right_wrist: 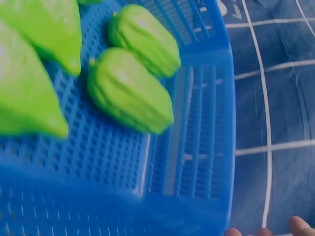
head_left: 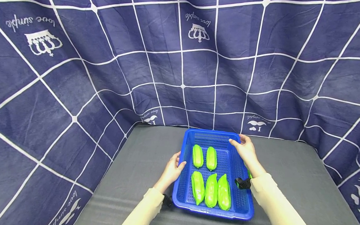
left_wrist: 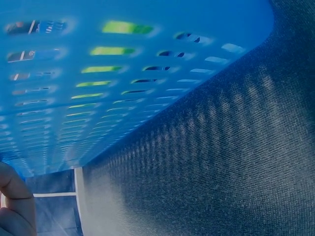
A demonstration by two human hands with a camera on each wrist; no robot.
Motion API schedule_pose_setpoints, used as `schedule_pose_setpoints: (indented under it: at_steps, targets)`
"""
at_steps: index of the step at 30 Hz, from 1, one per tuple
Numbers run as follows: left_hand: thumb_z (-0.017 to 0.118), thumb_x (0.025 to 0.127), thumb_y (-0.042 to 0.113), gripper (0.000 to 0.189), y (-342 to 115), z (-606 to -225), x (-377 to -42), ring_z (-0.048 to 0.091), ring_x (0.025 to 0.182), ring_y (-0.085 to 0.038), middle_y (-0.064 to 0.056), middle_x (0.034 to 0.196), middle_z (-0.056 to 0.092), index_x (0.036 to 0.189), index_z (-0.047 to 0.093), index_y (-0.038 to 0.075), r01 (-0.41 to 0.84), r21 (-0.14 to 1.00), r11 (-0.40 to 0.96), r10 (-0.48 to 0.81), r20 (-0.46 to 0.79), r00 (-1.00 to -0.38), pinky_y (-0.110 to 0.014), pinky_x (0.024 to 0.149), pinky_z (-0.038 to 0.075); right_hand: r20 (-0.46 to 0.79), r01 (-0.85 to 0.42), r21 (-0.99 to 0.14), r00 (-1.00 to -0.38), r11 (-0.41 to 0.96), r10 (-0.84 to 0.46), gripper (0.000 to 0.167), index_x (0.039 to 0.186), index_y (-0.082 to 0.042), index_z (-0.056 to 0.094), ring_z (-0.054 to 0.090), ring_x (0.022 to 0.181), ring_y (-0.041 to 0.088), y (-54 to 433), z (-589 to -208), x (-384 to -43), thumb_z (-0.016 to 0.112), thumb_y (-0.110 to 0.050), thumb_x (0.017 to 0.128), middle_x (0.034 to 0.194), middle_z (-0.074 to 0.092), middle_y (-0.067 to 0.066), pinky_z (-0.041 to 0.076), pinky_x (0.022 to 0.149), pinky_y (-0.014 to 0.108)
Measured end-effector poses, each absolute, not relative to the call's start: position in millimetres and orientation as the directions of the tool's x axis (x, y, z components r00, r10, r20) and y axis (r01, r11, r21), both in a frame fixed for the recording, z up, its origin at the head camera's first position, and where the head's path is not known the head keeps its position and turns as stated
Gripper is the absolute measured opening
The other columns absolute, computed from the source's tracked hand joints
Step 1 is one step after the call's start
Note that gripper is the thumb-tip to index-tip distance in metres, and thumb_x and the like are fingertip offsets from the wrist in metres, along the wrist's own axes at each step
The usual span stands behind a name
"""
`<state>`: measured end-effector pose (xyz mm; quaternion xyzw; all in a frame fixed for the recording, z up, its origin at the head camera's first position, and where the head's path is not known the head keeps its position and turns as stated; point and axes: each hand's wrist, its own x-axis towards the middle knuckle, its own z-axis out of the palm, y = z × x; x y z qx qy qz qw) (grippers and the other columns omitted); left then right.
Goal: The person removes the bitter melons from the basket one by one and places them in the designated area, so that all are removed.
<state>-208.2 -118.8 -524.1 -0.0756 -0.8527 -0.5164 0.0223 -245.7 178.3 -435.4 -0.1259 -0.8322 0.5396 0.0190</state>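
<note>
A blue plastic basket [head_left: 212,211] with slotted walls lies on the grey table. In it are several bright green, ridged fruits that look like star fruit: two fruits [head_left: 211,159] at the far end, three fruits [head_left: 211,190] side by side at the near end. My left hand [head_left: 171,169] grips the basket's left rim, thumb over the edge and fingers outside; its curled fingers [left_wrist: 15,196] show by the wall in the left wrist view. Over the far right corner is my right hand [head_left: 246,150], fingers loosely spread; only its fingertips [right_wrist: 298,226] show beyond the rim in the right wrist view.
A bit of another green thing [head_left: 249,174] shows outside the basket's right wall, partly behind my right wrist. Grey tabletop [head_left: 297,176] extends on both sides. A dark blue checked cloth [head_left: 199,70] hangs behind the table and along its sides.
</note>
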Motion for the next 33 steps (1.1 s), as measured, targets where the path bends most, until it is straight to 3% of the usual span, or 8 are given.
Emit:
schedule_pose_setpoints:
  at_steps: [11, 18, 26, 33]
  targets:
    - [0.062, 0.095, 0.014, 0.053, -118.8, -524.9, -208.6, 0.065, 0.083, -0.024, -0.019, 0.101, 0.062, 0.140, 0.043, -0.009, 0.164, 0.885, 0.436, 0.113, 0.127, -0.985, -0.033, 0.071, 0.056, -0.184, 0.237, -0.917, -0.965, 0.321, 0.186, 0.074, 0.149, 0.006, 0.028, 0.030, 0.142, 0.043, 141.3, -461.2, -257.3, 0.064, -0.026, 0.092, 0.152, 0.031, 0.031, 0.029, 0.117, 0.052]
    - [0.062, 0.095, 0.015, 0.054, -118.8, -526.3, -209.3, 0.063, 0.082, -0.021, -0.018, 0.102, 0.061, 0.140, 0.043, -0.008, 0.159, 0.874, 0.460, 0.111, 0.121, -0.986, -0.028, 0.071, 0.054, -0.227, 0.276, -0.882, -0.959, 0.382, 0.169, 0.075, 0.148, 0.009, 0.029, 0.031, 0.139, 0.047, 122.5, -481.3, -256.9, 0.064, -0.025, 0.091, 0.150, 0.031, 0.034, 0.029, 0.115, 0.054]
    - [0.062, 0.095, 0.016, 0.054, -117.8, -526.8, -208.5, 0.065, 0.096, -0.032, -0.025, 0.112, 0.060, 0.140, 0.043, -0.008, 0.150, 0.880, 0.451, 0.105, 0.114, -0.988, -0.045, 0.082, 0.056, -0.270, 0.314, -0.848, -0.949, 0.426, 0.163, 0.078, 0.147, 0.010, 0.027, 0.029, 0.139, 0.050, 111.6, -494.8, -256.6, 0.065, -0.026, 0.089, 0.149, 0.029, 0.037, 0.028, 0.115, 0.056]
    - [0.062, 0.095, 0.016, 0.055, -117.7, -525.6, -207.2, 0.064, 0.098, -0.032, -0.025, 0.111, 0.059, 0.140, 0.043, -0.008, 0.148, 0.876, 0.458, 0.098, 0.116, -0.988, -0.048, 0.085, 0.054, -0.291, 0.328, -0.825, -0.945, 0.461, 0.150, 0.080, 0.147, 0.011, 0.026, 0.027, 0.139, 0.051, 107.6, -503.2, -254.0, 0.067, -0.025, 0.088, 0.148, 0.028, 0.039, 0.028, 0.115, 0.057]
